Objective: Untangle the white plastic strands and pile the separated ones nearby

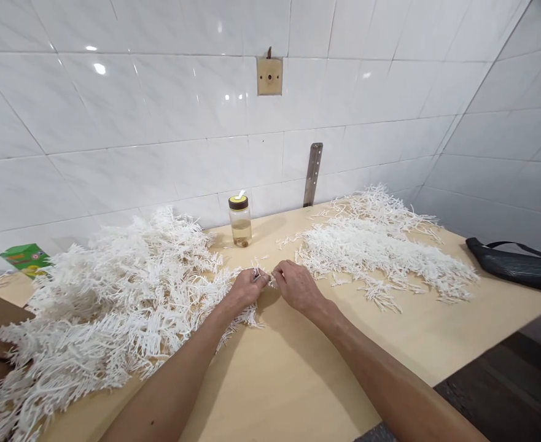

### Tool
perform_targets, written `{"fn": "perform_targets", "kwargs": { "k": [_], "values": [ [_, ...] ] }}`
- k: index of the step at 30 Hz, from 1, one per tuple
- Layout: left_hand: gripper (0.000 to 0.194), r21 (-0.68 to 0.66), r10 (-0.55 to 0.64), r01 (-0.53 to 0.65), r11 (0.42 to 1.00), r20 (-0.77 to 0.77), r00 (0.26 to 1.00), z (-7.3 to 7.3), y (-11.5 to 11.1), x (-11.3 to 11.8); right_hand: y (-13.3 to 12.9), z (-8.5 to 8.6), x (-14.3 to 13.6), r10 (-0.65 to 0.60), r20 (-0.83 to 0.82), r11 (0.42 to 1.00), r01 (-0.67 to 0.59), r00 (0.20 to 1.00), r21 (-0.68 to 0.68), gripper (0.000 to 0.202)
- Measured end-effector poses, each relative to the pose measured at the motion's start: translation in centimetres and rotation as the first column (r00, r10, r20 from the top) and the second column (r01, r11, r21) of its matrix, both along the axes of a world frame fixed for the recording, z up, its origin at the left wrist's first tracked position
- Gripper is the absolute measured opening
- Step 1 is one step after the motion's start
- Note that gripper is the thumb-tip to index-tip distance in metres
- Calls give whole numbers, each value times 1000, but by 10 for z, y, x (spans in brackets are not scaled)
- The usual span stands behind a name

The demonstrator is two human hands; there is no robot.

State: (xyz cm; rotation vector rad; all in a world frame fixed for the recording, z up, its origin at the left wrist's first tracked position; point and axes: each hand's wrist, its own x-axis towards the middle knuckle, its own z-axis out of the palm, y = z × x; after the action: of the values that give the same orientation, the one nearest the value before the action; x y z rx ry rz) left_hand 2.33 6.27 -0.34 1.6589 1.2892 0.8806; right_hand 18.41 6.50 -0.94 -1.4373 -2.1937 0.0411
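Sprig (258, 273) btwn both hands, over table (279, 380), nr R end of L pile (127, 288). L hand (246, 287) pinches it; R hand (298, 286) pinches its R side, 1 pc or 2, can't tell. Looks v. light, bendy; tips prob. fragile, best held by stem.

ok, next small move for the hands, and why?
Probably ease the right hand slightly away from the left hand. The left hand pinches white branched strands, and the right is bunched close beside it, with white bits between them. How firmly the right hand grips isn't clear, so I'd go gently.
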Motion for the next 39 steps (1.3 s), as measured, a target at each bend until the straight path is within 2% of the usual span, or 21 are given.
{"fn": "perform_targets", "kwargs": {
  "k": [4, 6, 8, 10, 12, 14, 17, 19, 21, 25, 29, 34, 36, 39],
  "values": [
    [36, -28, -35, 37, 999, 56, 998, 3, -4, -4, 2, -2, -2, -28, 48, 999, 27, 998, 23, 17],
    [37, -39, -107, 110, 993, 64, 992, 5, -7, -5, 7, -2, 5, -117, 80, 993, 116, 990, 11, 17],
    [37, -34, -130, 133, 991, 69, 989, 5, -8, -6, 13, -1, 19, -251, 53, 968, 252, 967, -8, 18],
    [37, -14, -64, 66, 998, 85, 994, 2, -8, -5, 19, 1, 35, -363, -29, 932, 362, 932, -10, 17],
    [35, 13, 17, -19, 1000, 119, 993, -2, -7, -4, 22, 4, 47, -401, -143, 913, 407, 905, 14, 18],
    [34, 41, 58, -65, 997, 158, 986, -5, -6, -2, 21, 6, 49, -316, -271, 942, 335, 909, 24, 19],
    [33, 88, 57, -73, 993, 174, 983, -7, -7, 0, 13, 8, 36, -21, -406, 1000, 15, 914, -17, 19],
    [32, 105, 57, -72, 992, 138, 989, -6, -8, 1, 7, 10, 24, 125, -431, 985, -163, 893, -53, 21],
    [32, 104, 73, -83, 991, 104, 992, -4, -9, 1, 2, 12, 16, 169, -428, 969, -228, 888, -90, 20],
    [30, 88, 107, -117, 989, 111, 988, -1, -9, 2, -2, 16, 15, 141, -441, 958, -234, 887, -164, 16],
    [29, 60, 101, -111, 992, 149, 984, 0, -8, 2, -1, 17, 19, 141, -441, 953, -242, 887, -180, 13],
    [29, 82, 77, -85, 993, 89, 993, 1, -9, 1, -2, 11, 13, 183, -319, 966, -230, 930, -115, 16],
    [28, 81, 57, -58, 995, 12, 998, 3, -11, 1, -2, 8, 10, 153, -197, 984, -168, 968, -64, 16],
    [29, 27, -31, 33, 999, -69, 997, 6, -16, 2, 3, 7, 14, -29, -15, 999, 28, 999, -42, 18]
  ]
}}
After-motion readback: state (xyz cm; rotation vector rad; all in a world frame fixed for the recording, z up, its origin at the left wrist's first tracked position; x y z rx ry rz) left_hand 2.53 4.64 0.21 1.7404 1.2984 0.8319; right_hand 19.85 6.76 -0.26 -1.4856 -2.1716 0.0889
